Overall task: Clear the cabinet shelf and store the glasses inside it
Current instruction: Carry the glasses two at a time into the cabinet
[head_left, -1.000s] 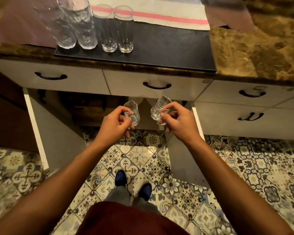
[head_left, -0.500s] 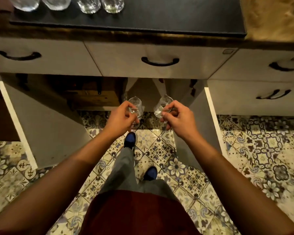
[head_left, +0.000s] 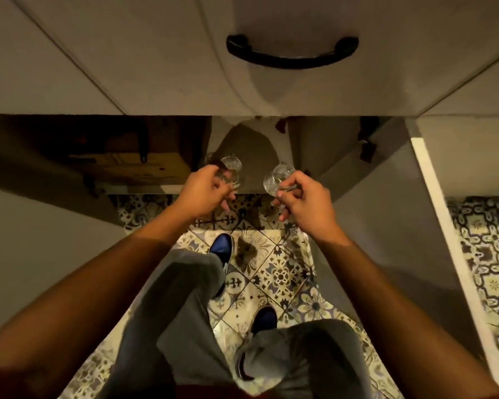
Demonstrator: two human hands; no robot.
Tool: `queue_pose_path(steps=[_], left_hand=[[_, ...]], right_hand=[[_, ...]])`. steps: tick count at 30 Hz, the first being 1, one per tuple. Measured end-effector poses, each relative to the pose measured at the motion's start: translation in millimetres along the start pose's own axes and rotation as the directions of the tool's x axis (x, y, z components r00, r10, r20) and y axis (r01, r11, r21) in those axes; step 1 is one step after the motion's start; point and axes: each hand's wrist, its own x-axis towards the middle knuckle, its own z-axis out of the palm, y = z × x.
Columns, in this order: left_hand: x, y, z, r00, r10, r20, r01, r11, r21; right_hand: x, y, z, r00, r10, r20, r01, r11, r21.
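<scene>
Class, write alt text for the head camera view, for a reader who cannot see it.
Seen from above, a person's left hand and right hand each grip a small clear glass cup, left one, right one, before an open white cabinet. A black drawer handle sits above; patterned floor tiles lie below.

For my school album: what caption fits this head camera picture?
Left hand and right hand each hold a small glass before the open cabinet.

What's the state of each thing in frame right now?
Left hand: grips a small glass mug.
Left mug: held, tilted, looks empty.
Right hand: grips the other mug.
Right mug: held, tilted, looks empty.
Drawer: shut.
Left cabinet door: open.
Right cabinet door: open.
</scene>
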Motion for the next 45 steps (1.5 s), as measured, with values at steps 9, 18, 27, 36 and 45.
queue_pose_path(steps=[9, 18, 27, 36, 45], left_hand=[[106, -85, 48, 0.998, -0.028, -0.054, 0.027, 0.999, -0.016], [161, -172, 82, 1.000, 0.000, -0.021, -0.004, 0.982, -0.187], [194, -228, 104, 0.985, 0.140, -0.104, -0.151, 0.983, -0.102], [220, -260, 122, 0.971, 0.206, -0.121, -0.224, 0.960, -0.165], [241, -274, 133, 0.968, 0.224, -0.114, -0.236, 0.965, -0.114]], right_hand=[[90, 126, 40, 0.998, 0.055, -0.040, -0.060, 0.986, -0.154], [149, 217, 80, 0.991, 0.084, -0.104, -0.090, 0.995, -0.048], [185, 256, 104, 0.993, 0.064, -0.101, -0.070, 0.996, -0.050], [204, 278, 118, 0.998, -0.010, -0.062, -0.001, 0.986, -0.165], [222, 286, 129, 0.996, -0.086, -0.028, 0.078, 0.974, -0.215]])
